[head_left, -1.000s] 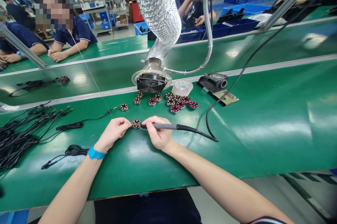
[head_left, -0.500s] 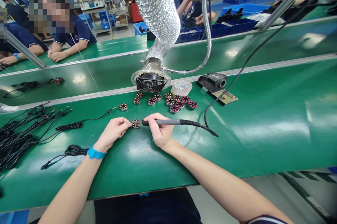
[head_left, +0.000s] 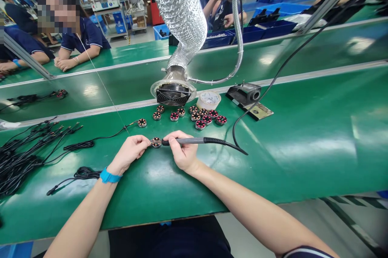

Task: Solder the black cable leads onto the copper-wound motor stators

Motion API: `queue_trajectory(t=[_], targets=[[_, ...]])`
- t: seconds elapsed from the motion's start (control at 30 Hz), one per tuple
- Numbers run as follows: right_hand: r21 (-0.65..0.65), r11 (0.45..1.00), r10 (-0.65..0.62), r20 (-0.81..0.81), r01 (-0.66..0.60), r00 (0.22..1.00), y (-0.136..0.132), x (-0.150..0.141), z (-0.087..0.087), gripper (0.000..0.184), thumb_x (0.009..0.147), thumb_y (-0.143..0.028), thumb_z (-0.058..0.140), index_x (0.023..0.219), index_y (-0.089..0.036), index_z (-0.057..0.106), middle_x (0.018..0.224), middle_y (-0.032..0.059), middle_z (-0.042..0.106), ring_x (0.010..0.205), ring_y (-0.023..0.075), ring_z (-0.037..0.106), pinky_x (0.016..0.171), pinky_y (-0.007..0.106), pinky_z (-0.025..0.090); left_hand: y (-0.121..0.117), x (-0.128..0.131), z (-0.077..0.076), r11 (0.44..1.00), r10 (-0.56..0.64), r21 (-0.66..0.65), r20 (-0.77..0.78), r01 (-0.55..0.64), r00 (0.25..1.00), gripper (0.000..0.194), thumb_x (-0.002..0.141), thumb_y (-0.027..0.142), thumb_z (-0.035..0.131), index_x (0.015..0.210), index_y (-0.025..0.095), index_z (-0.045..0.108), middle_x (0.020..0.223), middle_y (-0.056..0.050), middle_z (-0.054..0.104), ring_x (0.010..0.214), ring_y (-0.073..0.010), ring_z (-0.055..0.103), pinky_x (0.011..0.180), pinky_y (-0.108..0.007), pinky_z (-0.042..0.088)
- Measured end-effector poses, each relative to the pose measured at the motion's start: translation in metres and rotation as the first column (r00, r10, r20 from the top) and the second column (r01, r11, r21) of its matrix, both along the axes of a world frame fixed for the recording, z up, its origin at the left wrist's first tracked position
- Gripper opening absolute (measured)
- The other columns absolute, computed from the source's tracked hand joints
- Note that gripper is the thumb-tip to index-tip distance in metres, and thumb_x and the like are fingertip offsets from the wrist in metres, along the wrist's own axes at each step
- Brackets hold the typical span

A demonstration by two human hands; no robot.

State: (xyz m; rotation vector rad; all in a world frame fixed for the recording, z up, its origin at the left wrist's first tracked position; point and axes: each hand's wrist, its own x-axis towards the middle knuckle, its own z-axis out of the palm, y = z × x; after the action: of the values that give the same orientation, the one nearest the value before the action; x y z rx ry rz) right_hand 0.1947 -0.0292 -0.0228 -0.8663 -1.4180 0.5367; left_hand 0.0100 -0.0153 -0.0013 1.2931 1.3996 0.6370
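Observation:
My right hand (head_left: 182, 151) is closed around the grey handle of a soldering iron (head_left: 190, 141), whose tip points left at a small round motor stator (head_left: 156, 142) with copper windings. The stator lies flat on the green bench. On its left edge, my left hand (head_left: 135, 151) pinches with thumb and fingers; what sits between the fingertips is too small to make out. A thin pale strand (head_left: 103, 81) slants down from above to the back of that hand. Beside the left wrist lies a coiled black cable (head_left: 87, 173). Another stator (head_left: 142, 122), joined to a cable, rests just beyond.
Several stators (head_left: 207, 119) stand near a roll of clear tape (head_left: 208, 100). A fan-fronted extraction hood (head_left: 172, 95) hangs on a foil duct. The iron's stand (head_left: 247, 95) is at the right back. Many black cables (head_left: 22, 161) lie left. Co-workers sit across the bench.
The soldering iron and my right hand have shifted slightly left. My left hand stays pinched at the stator, nearly unmoved.

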Motion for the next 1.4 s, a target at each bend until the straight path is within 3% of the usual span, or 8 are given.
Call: queue_trajectory(t=[0.73,0.93,1.13,1.23,1.4], targets=[[0.014,0.999,-0.051,0.021,0.051,0.998,0.001,0.002,-0.002,0.024,0.091,-0.024,0.050,0.074,-0.020,0.067,0.063,0.0015,0.069,0.055,0.0159,0.063,0.053,0.028,0.050,0.001,-0.002,-0.002,1.000,-0.002,0.014,0.001,0.002,1.000,0.024,0.076,0.040,0.064,0.076,0.016,0.062,0.051,0.006,0.044,0.044,-0.0070,0.035,0.043,-0.020,0.025],[-0.008,0.998,-0.061,0.068,0.061,0.996,0.000,0.001,-0.001,0.021,0.094,-0.025,0.049,0.086,-0.021,0.069,0.071,0.0017,0.070,0.063,0.0158,0.066,0.064,0.030,0.055,0.001,-0.001,-0.001,1.000,-0.001,0.019,0.019,0.001,1.000,0.026,0.074,0.041,0.066,0.076,0.016,0.062,0.053,0.006,0.044,0.045,-0.0068,0.035,0.043,-0.020,0.025],[0.017,0.998,0.053,0.196,-0.057,0.979,0.007,-0.007,-0.007,0.022,0.096,-0.020,0.051,0.112,-0.023,0.067,0.092,0.0044,0.067,0.081,0.0149,0.066,0.079,0.028,0.055,0.000,-0.001,0.000,0.999,-0.013,0.039,0.014,0.013,1.000,0.029,0.075,0.045,0.066,0.077,0.016,0.060,0.056,0.006,0.044,0.048,-0.0073,0.035,0.044,-0.021,0.025],[0.003,0.989,0.140,0.245,-0.146,0.959,0.011,-0.011,-0.016,0.034,0.095,-0.013,0.052,0.124,-0.027,0.062,0.106,0.0057,0.060,0.088,0.0138,0.066,0.084,0.028,0.055,-0.001,-0.001,0.002,0.997,-0.032,0.068,0.016,0.031,0.999,0.031,0.077,0.047,0.065,0.078,0.016,0.060,0.058,0.005,0.045,0.049,-0.0078,0.036,0.045,-0.021,0.026],[0.002,0.974,0.219,0.279,-0.228,0.935,0.012,-0.015,-0.025,0.048,0.092,-0.006,0.050,0.134,-0.030,0.053,0.110,0.0047,0.052,0.093,0.0131,0.065,0.092,0.031,0.055,-0.004,0.002,0.005,0.987,-0.078,0.142,0.009,0.076,0.997,0.038,0.078,0.054,0.064,0.078,0.016,0.061,0.058,0.005,0.045,0.050,-0.0084,0.035,0.047,-0.022,0.027]])
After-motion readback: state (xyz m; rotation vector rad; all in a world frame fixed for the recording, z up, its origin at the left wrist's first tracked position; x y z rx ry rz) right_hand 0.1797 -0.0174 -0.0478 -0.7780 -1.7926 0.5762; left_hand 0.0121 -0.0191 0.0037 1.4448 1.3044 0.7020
